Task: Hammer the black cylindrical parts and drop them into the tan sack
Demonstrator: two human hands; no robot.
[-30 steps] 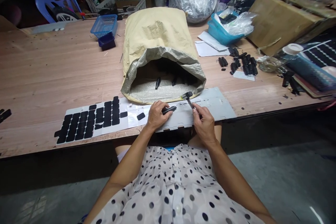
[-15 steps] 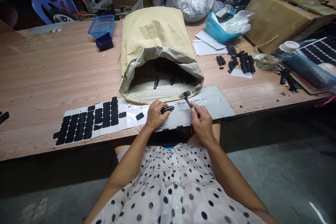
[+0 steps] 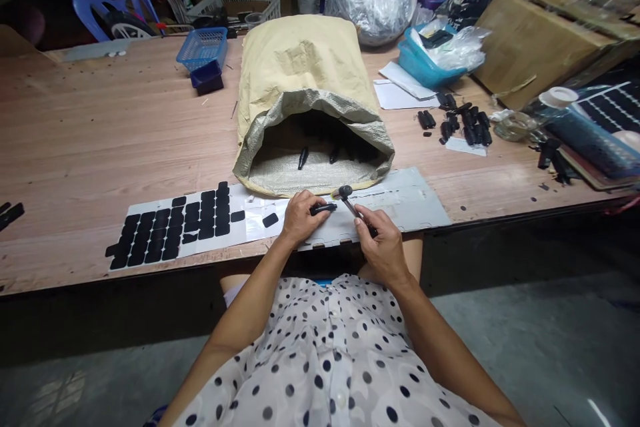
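Note:
My left hand [image 3: 300,217] is closed on a slim black tubular part [image 3: 325,208], which lies over the grey-white board [image 3: 420,197] at the table's front edge. In my right hand [image 3: 383,243] is a small hammer [image 3: 346,193], gripped by its handle, its dark head just above and right of the part's tip. Beyond my hands an open cream sack [image 3: 300,60] lies on its side, with several black parts [image 3: 303,158] inside its mouth. To the left is a sheet of black rounded stickers [image 3: 163,233], and one loose black sticker [image 3: 271,220] lies near my left hand.
Several black parts [image 3: 470,123] are heaped at the right, near a teal basket [image 3: 430,63] and a cardboard box [image 3: 540,40]. Two blue baskets, one light [image 3: 203,47] and one dark [image 3: 207,77], stand left of the sack. A stuffed clear plastic bag [image 3: 373,0] sits behind.
The hammer head has moved left and slightly down, closer to the tip of the black part. My left hand still holds the part. The whole view has shifted slightly.

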